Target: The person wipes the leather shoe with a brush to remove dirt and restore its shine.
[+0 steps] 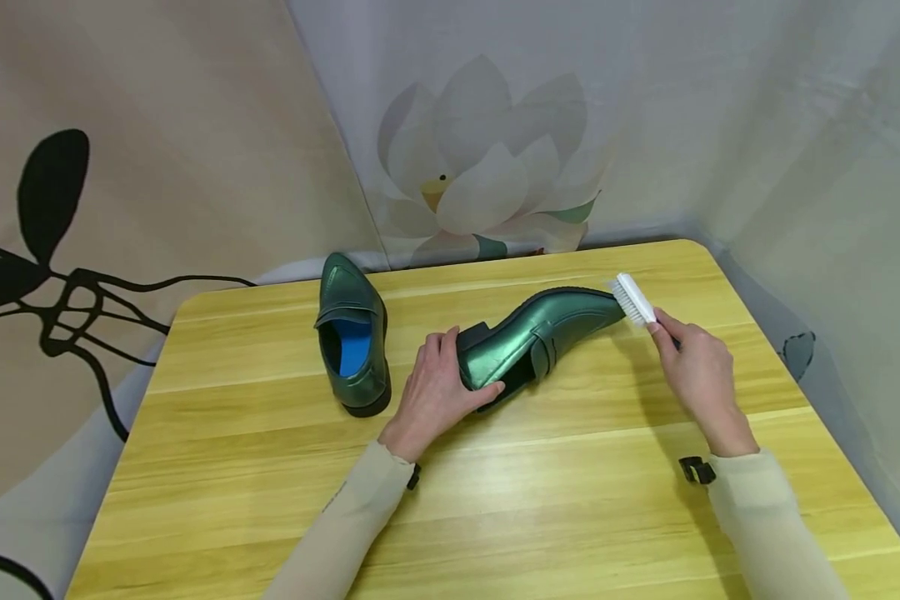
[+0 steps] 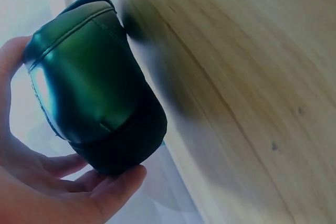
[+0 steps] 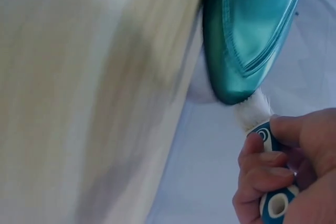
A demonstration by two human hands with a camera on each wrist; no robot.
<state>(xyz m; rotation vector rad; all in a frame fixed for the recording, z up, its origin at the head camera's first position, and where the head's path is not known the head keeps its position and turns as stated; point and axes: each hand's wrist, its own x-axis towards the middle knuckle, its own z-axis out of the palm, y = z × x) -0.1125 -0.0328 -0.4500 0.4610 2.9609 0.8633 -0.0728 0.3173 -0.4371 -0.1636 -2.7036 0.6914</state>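
A shiny green loafer (image 1: 570, 322) lies tipped on its side, its toe pointing right. My left hand (image 1: 441, 390) grips it at the heel, thumb over the opening; the left wrist view shows the fingers wrapped about the heel (image 2: 89, 77). In my right hand (image 1: 696, 371) is a white-bristled brush (image 1: 633, 300), held by its handle. The right wrist view shows a blue and white handle (image 3: 273, 203) in the curled fingers, with the bristles (image 3: 254, 111) right at the loafer's toe (image 3: 236, 90).
The matching green loafer (image 1: 351, 342) stands upright left of my left hand, a blue insole (image 1: 355, 348) inside it. Both shoes are on a wooden table (image 1: 270, 500). Behind it hangs a pale curtain (image 1: 645, 125) with a flower print.
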